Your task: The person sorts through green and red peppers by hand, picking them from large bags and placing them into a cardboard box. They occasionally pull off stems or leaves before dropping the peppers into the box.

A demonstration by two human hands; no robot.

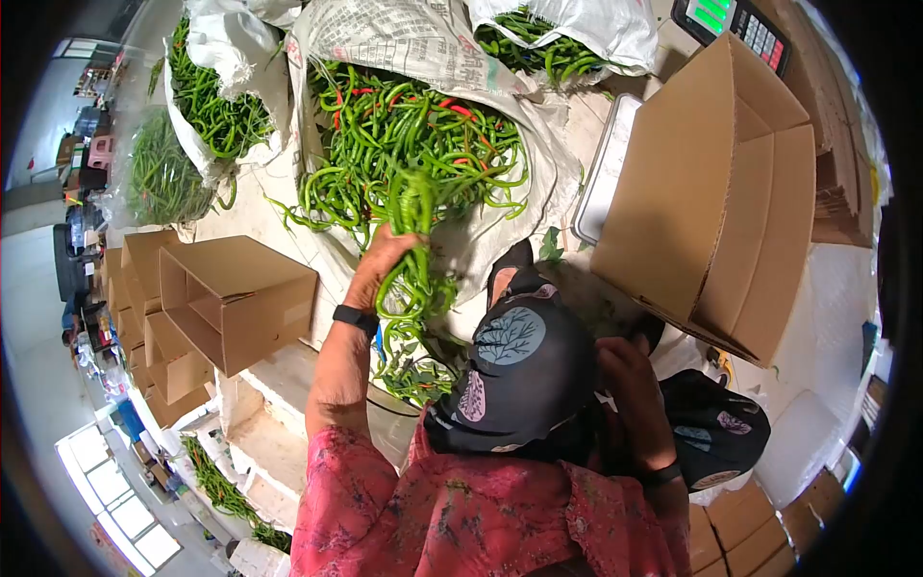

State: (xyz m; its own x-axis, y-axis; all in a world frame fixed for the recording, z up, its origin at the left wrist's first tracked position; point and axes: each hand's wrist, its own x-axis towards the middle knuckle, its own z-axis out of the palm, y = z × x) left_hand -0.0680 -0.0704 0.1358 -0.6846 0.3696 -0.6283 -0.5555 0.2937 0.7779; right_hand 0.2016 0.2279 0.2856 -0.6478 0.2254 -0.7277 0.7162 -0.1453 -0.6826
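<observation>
My left hand (386, 258) is closed round a bunch of long green chili peppers (413, 207), some sticking up above the fist and some hanging below it. Just beyond it, a big white woven sack (385, 34) lies open with a heap of green chilies (413, 125), a few of them red. More chilies and leaves (415, 377) lie below this hand, beside my knee. In shadow between my knees, my right hand (627, 370) is near my leg; its fingers are partly hidden and I cannot make out anything in them.
To the right stands a large open cardboard box (663, 183), partly over a scale platform (608, 173); the scale's display (711, 13) is lit green. Other chili sacks (231, 48) (596, 29) lie behind. On the left are an open carton (264, 298) and white foam boxes (264, 413).
</observation>
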